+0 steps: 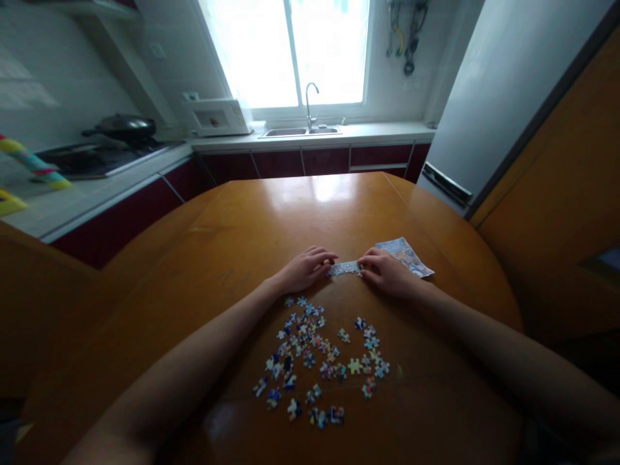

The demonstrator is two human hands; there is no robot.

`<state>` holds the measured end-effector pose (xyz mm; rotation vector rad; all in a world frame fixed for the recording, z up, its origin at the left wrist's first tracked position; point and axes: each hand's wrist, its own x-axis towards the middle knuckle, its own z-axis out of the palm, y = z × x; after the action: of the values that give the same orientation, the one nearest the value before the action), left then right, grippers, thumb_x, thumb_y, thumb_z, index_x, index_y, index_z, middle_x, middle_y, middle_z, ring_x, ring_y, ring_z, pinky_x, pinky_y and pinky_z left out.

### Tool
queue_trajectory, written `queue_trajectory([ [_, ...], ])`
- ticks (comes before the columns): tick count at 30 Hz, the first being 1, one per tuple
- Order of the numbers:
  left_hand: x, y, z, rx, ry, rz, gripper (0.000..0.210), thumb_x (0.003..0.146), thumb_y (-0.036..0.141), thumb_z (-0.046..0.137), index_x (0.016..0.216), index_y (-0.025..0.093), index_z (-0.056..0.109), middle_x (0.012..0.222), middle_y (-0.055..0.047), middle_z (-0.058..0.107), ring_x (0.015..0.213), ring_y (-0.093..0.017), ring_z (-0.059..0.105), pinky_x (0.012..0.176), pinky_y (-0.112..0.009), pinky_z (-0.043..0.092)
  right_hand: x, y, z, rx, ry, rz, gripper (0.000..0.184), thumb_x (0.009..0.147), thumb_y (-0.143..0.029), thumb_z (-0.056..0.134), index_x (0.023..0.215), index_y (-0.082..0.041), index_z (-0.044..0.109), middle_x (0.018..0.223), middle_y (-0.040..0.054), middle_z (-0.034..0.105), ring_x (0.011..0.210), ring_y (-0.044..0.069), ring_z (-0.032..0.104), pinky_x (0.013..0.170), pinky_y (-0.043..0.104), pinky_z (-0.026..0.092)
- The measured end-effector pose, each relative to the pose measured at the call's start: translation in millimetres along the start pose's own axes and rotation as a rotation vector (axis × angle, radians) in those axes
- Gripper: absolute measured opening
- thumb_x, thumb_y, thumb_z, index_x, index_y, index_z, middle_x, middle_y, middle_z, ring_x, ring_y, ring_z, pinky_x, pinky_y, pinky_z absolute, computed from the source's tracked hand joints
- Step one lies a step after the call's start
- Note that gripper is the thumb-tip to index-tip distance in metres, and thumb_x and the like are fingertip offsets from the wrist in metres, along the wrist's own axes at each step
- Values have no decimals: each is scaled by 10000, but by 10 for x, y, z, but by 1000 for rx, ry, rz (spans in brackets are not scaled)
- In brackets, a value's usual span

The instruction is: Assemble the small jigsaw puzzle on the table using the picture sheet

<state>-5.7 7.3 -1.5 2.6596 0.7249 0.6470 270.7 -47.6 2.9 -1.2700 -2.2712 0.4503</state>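
Nearest, small multicoloured jigsaw pieces of interlocking shape (317, 340) lie loose in a broad scatter on a glossy orange-brown wooden table (232, 239), between the person's two bare forearms. A pale yellow-green piece (355, 366) stands out on the right side of the scatter, and several dark blue ones lie to its left.

Beyond the scatter, a narrow pale-blue strip of joined jigsaw pieces (345, 267) lies flat, spanning the gap between the hands. The left hand (309, 268) is at its left end, fingers loosely bent with the thumb beneath; the right hand (386, 272) is at its right end, fingers curled in toward the thumb. Whether either one pinches a piece, or merely steadies the strip, I cannot tell at this size. The step in hand looks like fitting or straightening this row. The next move seems to call for light, level pressure from both ends, so that the joints stay locked and the row stays flat.

Just past the right hand lies a creased, printed paper sheet (409, 256), partly behind that hand.

Farther off, across the table, are dark red cabinets (278, 164), a steel sink (285, 132), a white box-shaped microwave (216, 118) and a bright window (329, 51).
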Motion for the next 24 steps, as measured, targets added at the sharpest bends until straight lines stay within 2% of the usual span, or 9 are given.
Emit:
queue_trajectory([
  [7,6,38,-27,3,4,1,297,999,282,447,1239,200,602,1140,-100,647,1070,-213,564,969,-415,474,5,-16,-25,3,-16,8,213,876,-234,634,1070,-192,711,1039,103,656,951,227,599,872,373,469],
  [10,6,31,-23,-11,9,3,298,998,298,455,1231,201,613,1137,-106,645,1070,-213,567,968,-416,479,-46,-132,-136,9,-34,4,236,867,-218,641,1094,-201,706,1048,98,658,908,211,615,844,357,476],
  [12,6,26,-19,-18,11,0,297,997,307,461,1227,203,618,1129,-105,644,1066,-213,569,965,-413,483,-119,-289,-256,25,-76,-52,216,846,-196,658,1055,-209,712,1054,86,655,917,203,616,843,340,471],
  [16,8,29,-26,-31,5,-2,299,1000,317,466,1236,209,614,1132,-101,645,1072,-212,567,966,-402,482,-308,-677,-476,163,-490,-251,86,860,-200,640,904,-216,712,920,24,669,767,134,598,705,244,451],
  [18,10,36,-33,-39,2,2,302,1002,323,463,1238,211,615,1129,-99,646,1069,-209,568,964,-396,482,-385,-818,-514,153,-645,-284,90,838,-168,638,882,-204,709,845,11,668,722,124,586,677,231,429],
  [21,11,44,-40,-45,-1,0,302,1005,335,459,1220,209,628,1108,-98,644,1045,-205,573,949,-389,485,-451,-909,-482,74,-773,-284,92,799,-141,644,831,-201,706,789,5,683,671,126,570,635,234,396],
  [24,10,46,-41,-51,-4,4,292,1003,335,461,1191,209,646,1104,-99,642,1050,-207,569,953,-395,482,-479,-928,-416,18,-835,-296,99,777,-142,655,817,-213,711,781,5,707,641,131,574,601,242,369],
])
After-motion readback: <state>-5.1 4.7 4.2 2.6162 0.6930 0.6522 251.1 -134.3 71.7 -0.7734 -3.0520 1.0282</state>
